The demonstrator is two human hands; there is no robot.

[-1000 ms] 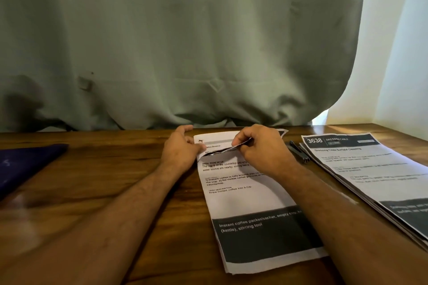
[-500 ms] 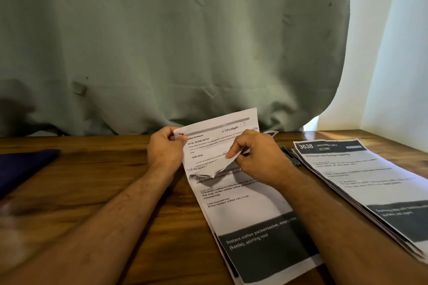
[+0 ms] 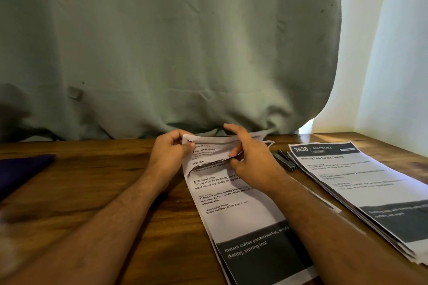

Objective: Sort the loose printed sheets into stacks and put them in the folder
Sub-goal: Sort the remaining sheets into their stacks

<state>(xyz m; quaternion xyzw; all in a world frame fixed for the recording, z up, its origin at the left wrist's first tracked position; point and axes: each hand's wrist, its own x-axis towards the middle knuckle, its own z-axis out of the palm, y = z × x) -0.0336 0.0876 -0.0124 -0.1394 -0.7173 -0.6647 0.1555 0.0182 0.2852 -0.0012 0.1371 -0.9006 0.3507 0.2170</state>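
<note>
— What is seen on the worktop (image 3: 92,192)?

— A pile of printed sheets (image 3: 234,210) is laid in the middle of the brown wood. Words about instant coffee are printed on the top page, and a dark band is seen near its low end.

— What is being done with the hands?

— The top sheet (image 3: 208,152) is lifted at its far end and bent over. Its left corner is pinched by the left hand (image 3: 171,152), with the fingers closed on the paper. Its curled edge is gripped by the right hand (image 3: 250,162) between thumb and fingers, while the first finger is stretched out above the paper.

— Is the rest of the pile held too?

— No, it is left flat on the worktop under both arms.

— What is found to the right?

— A second stack (image 3: 361,187) is set there, well apart from the first pile. The number 3638 is printed in a dark box at its top. A small black clip-like thing (image 3: 286,161) is laid between the two piles; what it is cannot be told.

— And to the left?

— A dark blue flat thing (image 3: 20,169) is seen at the edge. It may be the folder, but that cannot be told for sure.

— What is hung behind?

— A grey-green curtain (image 3: 162,41) is hung down to the worktop's far edge.
</note>
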